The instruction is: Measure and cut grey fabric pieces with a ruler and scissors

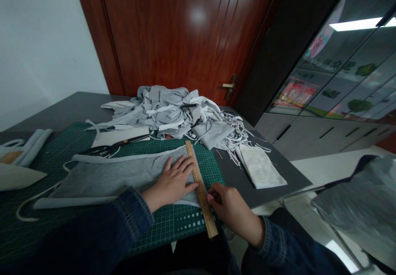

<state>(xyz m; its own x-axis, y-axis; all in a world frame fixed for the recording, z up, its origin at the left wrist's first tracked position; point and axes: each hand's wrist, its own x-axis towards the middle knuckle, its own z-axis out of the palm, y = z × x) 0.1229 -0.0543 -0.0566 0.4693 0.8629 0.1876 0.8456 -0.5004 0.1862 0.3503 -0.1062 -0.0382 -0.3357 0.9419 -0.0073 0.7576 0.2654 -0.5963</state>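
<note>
A grey piece of fabric [114,178] lies spread on a green cutting mat [173,223]. A wooden ruler [200,188] rests across the fabric's right end. My left hand [175,182] lies flat on the fabric with fingers spread, its fingertips against the ruler. My right hand [230,209] is curled at the ruler's right side, fingers pinched on something small and pinkish that I cannot make out.
A heap of grey and white fabric scraps [173,112] sits at the back of the dark table [71,106]. Black scissors [114,146] lie on the mat's far side. A white folded cloth [261,168] lies right. A wooden door [185,31] stands behind.
</note>
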